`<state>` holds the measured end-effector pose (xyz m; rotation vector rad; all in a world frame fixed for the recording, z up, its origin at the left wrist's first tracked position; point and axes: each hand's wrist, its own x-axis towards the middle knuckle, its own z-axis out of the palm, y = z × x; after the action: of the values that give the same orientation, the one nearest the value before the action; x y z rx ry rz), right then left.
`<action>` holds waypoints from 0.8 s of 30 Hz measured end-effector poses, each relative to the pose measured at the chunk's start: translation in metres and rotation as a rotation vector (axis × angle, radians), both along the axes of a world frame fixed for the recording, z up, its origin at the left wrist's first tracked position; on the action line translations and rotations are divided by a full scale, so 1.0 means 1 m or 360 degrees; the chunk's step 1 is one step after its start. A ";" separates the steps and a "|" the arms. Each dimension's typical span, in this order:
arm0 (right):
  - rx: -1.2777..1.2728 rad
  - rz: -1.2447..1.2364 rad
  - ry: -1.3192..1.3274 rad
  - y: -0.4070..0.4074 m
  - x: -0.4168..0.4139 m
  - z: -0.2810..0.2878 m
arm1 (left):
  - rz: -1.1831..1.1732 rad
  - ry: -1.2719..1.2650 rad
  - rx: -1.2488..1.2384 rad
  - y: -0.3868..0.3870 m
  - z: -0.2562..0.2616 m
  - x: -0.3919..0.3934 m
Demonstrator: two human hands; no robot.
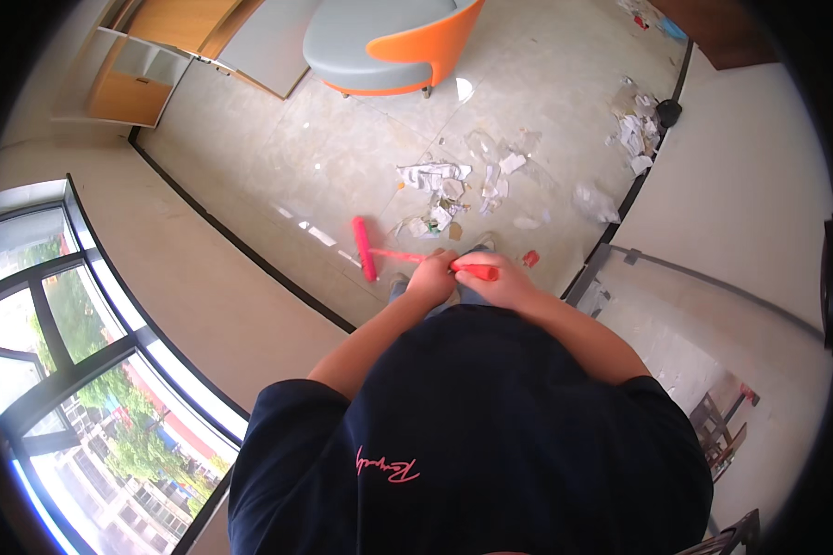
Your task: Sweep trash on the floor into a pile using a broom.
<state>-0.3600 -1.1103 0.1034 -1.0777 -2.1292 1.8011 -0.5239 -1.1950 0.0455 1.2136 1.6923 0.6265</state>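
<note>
Both of my hands grip the red handle [399, 256] of a broom. My left hand [433, 279] is wrapped around the handle lower down, and my right hand [498, 279] holds it close to its top end, which pokes out past the fingers. Off to the left, the pinkish-red broom head [364, 248] is at the tiled floor [250, 159]. To the right of that head lies a loose heap of torn white paper [434, 177] and other scraps. A crumpled clear plastic bag [595, 202] rests nearer the right wall. My shoes show partly beneath my hands.
An orange and grey armchair [402, 48] stands ahead, beside a wooden cabinet [132, 83]. More paper litter [637, 132] lies along the right wall by a black round object [668, 113]. Windows [90, 312] line the left wall. A red scrap [530, 259] is near my right hand.
</note>
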 end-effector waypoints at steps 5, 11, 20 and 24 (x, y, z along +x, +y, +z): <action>0.0175 -0.0176 0.0013 0.058 0.046 0.053 | -0.0247 0.0040 0.0016 0.089 0.039 0.043; 0.0436 -0.0134 0.0251 0.099 0.060 0.073 | -0.0410 0.0276 -0.0088 0.135 0.081 0.054; -0.0050 0.0034 0.0373 0.087 0.002 0.003 | -0.0283 0.0651 -0.0588 0.117 0.074 -0.009; -0.0151 0.0199 0.0349 0.083 -0.036 -0.003 | -0.0114 0.0759 -0.0647 0.088 0.055 -0.045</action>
<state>-0.3962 -1.0276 0.1006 -0.7392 -2.0394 1.9910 -0.5685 -1.1067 0.1009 1.1725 2.0289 -0.0699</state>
